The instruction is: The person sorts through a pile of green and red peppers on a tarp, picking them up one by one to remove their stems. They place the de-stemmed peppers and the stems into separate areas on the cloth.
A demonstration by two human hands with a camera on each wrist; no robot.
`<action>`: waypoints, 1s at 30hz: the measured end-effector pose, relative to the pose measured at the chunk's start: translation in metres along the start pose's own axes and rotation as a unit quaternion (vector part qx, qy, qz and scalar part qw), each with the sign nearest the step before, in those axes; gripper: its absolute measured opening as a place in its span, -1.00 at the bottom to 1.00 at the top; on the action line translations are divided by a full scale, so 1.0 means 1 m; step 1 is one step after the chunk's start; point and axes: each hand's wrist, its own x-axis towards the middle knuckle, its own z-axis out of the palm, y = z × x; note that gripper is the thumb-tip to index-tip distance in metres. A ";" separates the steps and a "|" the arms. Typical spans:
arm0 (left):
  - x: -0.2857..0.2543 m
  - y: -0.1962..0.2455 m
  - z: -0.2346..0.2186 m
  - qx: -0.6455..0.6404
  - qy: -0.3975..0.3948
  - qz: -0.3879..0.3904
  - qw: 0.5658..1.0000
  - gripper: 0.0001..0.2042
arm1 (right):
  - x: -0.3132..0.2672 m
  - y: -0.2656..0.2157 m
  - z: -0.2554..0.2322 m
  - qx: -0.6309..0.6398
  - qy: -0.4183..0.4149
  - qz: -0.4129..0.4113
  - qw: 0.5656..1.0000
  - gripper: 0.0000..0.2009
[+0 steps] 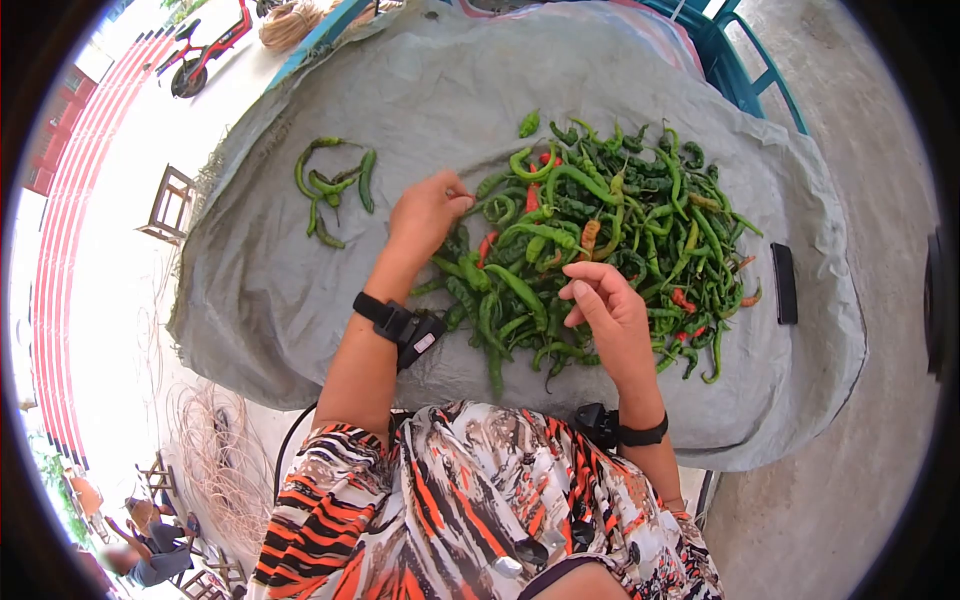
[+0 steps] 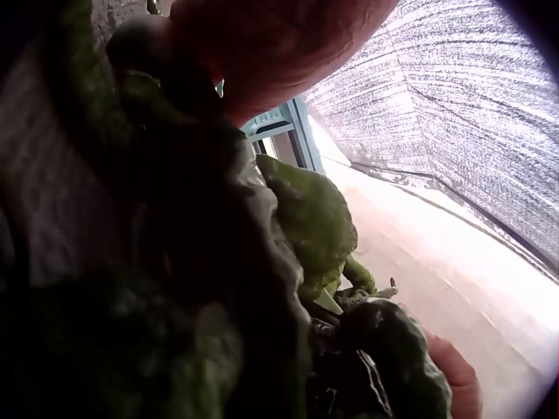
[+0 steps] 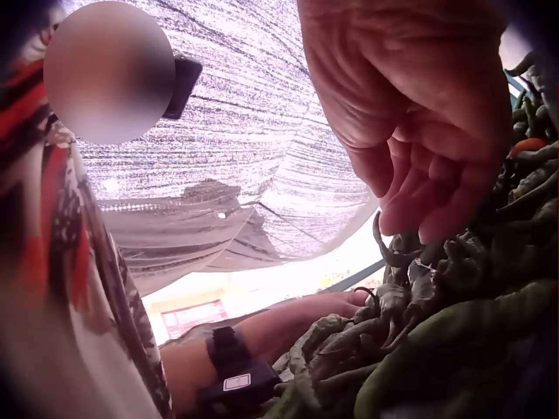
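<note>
A pile of peppers, mostly green with some red, lies on a grey cloth. The left hand is at the pile's left edge, fingers bent; whether they grip a pepper cannot be told. The right hand, fingers loosely curled and holding nothing visible, is over the pile's near side. A few peppers lie apart, left.

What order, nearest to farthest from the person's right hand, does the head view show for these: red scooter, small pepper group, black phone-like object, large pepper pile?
1. Large pepper pile: right at the right hand.
2. Black phone-like object: off to the right.
3. Small pepper group: across to the left.
4. Red scooter: far upper left.
</note>
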 end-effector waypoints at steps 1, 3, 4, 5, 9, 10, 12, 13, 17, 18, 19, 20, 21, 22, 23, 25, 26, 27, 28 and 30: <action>0.000 0.007 -0.002 0.025 0.003 -0.006 1.000 -0.76 | 0.000 0.002 0.001 0.000 -0.001 0.000 1.000 -0.77; 0.001 0.014 0.001 0.067 0.037 0.005 0.997 -0.70 | 0.001 0.003 0.001 0.001 -0.002 -0.001 1.000 -0.77; 0.002 0.017 0.004 0.083 0.067 0.022 0.994 -0.67 | 0.001 0.002 0.002 0.002 -0.002 -0.003 1.000 -0.77; 0.003 0.019 0.006 0.099 0.097 0.040 0.989 -0.63 | 0.001 0.001 0.002 0.003 -0.003 -0.004 1.000 -0.77; 0.013 0.017 0.014 0.114 0.007 0.145 0.983 -0.49 | 0.001 0.000 0.004 -0.009 -0.005 0.001 1.000 -0.78; 0.012 0.016 0.015 0.117 -0.014 0.152 0.981 -0.46 | 0.000 0.000 0.005 -0.013 -0.006 0.002 1.000 -0.79; 0.013 0.015 0.018 0.110 -0.027 0.153 0.982 -0.46 | 0.000 0.000 0.006 -0.015 -0.006 0.002 1.000 -0.79; 0.014 0.015 0.020 0.101 -0.018 0.145 0.984 -0.48 | 0.000 0.000 0.006 -0.013 -0.006 0.002 1.000 -0.80; 0.010 0.014 0.019 0.134 -0.020 0.165 0.977 -0.63 | -0.001 0.000 0.006 -0.019 -0.006 0.003 1.000 -0.80; 0.007 0.017 0.016 0.126 -0.015 0.150 0.981 -0.67 | -0.001 0.000 0.006 -0.018 -0.005 0.003 1.000 -0.80; 0.004 0.020 0.013 0.117 -0.010 0.135 0.984 -0.71 | -0.002 -0.001 0.006 -0.017 -0.004 0.003 1.000 -0.80; 0.000 0.023 0.010 0.108 -0.006 0.119 0.987 -0.75 | -0.003 -0.001 0.005 -0.016 -0.003 0.004 1.000 -0.80; -0.003 0.026 0.007 0.110 -0.022 0.111 0.987 -0.74 | -0.003 0.000 0.005 -0.012 -0.001 0.003 1.000 -0.80; -0.007 0.029 0.002 0.112 -0.038 0.103 0.988 -0.74 | -0.003 0.001 0.003 -0.008 0.000 0.002 1.000 -0.80; -0.009 0.030 0.000 0.114 -0.053 0.095 0.987 -0.74 | -0.003 0.003 0.002 -0.003 0.001 0.001 1.000 -0.80; -0.011 0.027 -0.001 0.076 -0.083 0.074 0.991 -0.74 | -0.003 0.003 0.002 -0.006 -0.001 0.000 1.000 -0.81; -0.013 0.026 -0.002 0.057 -0.097 0.063 0.992 -0.74 | -0.004 0.003 0.002 -0.007 -0.003 -0.001 1.000 -0.81; -0.015 0.026 -0.002 0.045 -0.103 0.051 0.992 -0.72 | -0.004 0.002 0.003 -0.007 -0.006 -0.001 1.000 -0.81; -0.016 0.025 -0.001 0.032 -0.108 0.039 0.993 -0.71 | -0.004 0.002 0.004 -0.008 -0.010 -0.001 1.000 -0.81; -0.015 0.023 0.003 0.022 -0.135 0.027 0.990 -0.68 | -0.005 0.001 0.006 -0.010 -0.016 0.001 1.000 -0.81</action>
